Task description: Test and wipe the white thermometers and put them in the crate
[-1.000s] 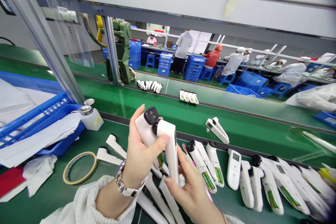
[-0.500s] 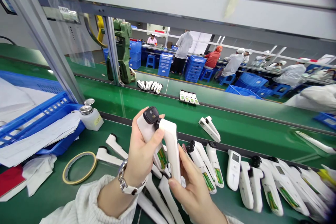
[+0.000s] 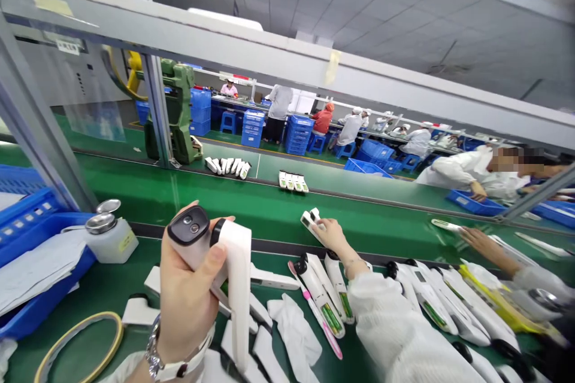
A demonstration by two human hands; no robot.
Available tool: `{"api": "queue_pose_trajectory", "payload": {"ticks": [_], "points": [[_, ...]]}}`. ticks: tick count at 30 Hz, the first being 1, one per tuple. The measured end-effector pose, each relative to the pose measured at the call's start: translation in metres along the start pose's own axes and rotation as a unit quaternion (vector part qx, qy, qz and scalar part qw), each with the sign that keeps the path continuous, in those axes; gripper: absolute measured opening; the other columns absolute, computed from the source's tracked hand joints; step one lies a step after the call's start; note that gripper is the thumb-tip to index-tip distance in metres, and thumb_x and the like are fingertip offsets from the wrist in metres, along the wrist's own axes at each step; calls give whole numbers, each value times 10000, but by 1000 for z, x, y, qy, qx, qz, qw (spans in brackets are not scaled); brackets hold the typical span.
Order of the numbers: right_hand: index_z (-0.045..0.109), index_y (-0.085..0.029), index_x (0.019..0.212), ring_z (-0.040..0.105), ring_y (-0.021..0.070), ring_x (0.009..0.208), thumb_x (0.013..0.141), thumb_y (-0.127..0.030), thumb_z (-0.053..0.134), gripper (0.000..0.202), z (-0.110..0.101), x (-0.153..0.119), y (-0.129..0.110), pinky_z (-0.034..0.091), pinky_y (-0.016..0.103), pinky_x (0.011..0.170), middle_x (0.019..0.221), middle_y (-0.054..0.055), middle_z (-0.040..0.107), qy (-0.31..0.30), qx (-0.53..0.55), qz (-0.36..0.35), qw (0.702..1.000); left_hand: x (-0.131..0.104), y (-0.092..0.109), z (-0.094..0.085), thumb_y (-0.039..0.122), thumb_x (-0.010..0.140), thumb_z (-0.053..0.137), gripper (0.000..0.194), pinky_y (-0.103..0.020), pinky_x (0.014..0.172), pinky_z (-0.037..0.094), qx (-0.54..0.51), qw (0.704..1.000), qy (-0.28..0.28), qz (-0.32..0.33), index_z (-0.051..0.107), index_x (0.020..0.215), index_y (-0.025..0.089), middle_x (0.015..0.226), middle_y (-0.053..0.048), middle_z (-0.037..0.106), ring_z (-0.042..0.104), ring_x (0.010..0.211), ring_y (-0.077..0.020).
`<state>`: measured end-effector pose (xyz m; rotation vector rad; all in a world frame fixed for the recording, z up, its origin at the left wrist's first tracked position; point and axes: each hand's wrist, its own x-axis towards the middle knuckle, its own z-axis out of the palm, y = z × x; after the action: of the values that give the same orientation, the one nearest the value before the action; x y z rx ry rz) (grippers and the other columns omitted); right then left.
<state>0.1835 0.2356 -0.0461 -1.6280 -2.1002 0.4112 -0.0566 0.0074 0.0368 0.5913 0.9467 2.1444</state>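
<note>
My left hand (image 3: pixel 191 281) is closed round two white infrared thermometers, held upright. One thermometer (image 3: pixel 191 230) turns its black sensor head toward me; the other (image 3: pixel 239 293) hangs alongside, its long handle pointing down. My right hand (image 3: pixel 332 234) stretches out over the green belt, its fingers closed on the near end of a pair of white thermometers (image 3: pixel 309 216). Beneath my right forearm lie thermometers with green open battery bays (image 3: pixel 330 314). A pink-and-white brush (image 3: pixel 321 317) and a crumpled white cloth (image 3: pixel 294 332) lie between my arms.
A tape roll (image 3: pixel 81 341), a pump bottle (image 3: pixel 110 236) and a blue crate with papers (image 3: pixel 40 263) are at left. More thermometers (image 3: pixel 431 302) line the right side. A co-worker's hand (image 3: pixel 487 248) reaches in there. A metal frame (image 3: pixel 157 111) stands ahead.
My right hand has left the held thermometers and reached forward to the pair on the belt. My left hand keeps both thermometers. The view has tilted up and turned right.
</note>
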Motion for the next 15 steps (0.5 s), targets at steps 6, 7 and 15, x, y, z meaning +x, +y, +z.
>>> {"api": "queue_pose_trajectory", "payload": {"ticks": [6, 7, 15], "points": [[562, -161, 1107, 614, 198, 923, 888, -287, 554, 253, 18, 9, 29, 523, 391, 777, 1110, 66, 599, -60, -74, 36, 995, 2, 7, -1, 272, 644, 755, 632, -275, 585, 554, -6, 999, 28, 38, 497, 1218, 332, 947, -34, 687, 642, 771, -193], [560, -158, 1110, 614, 199, 924, 887, -288, 554, 258, 18, 9, 31, 522, 394, 779, 1111, 68, 598, -53, -78, 33, 995, 1, 9, -1, 275, 638, 759, 638, -271, 568, 550, -5, 998, 31, 45, 500, 1218, 331, 923, -28, 689, 641, 742, -188], [534, -166, 1138, 579, 221, 1010, 907, -318, 508, 278, -47, -119, 101, 479, 439, 855, 1139, 77, 581, 109, -97, 10, 989, 3, 9, 1, 194, 660, 731, 533, -259, 593, 554, 20, 993, 24, 118, 568, 1157, 298, 862, 7, 708, 638, 739, -165]]}}
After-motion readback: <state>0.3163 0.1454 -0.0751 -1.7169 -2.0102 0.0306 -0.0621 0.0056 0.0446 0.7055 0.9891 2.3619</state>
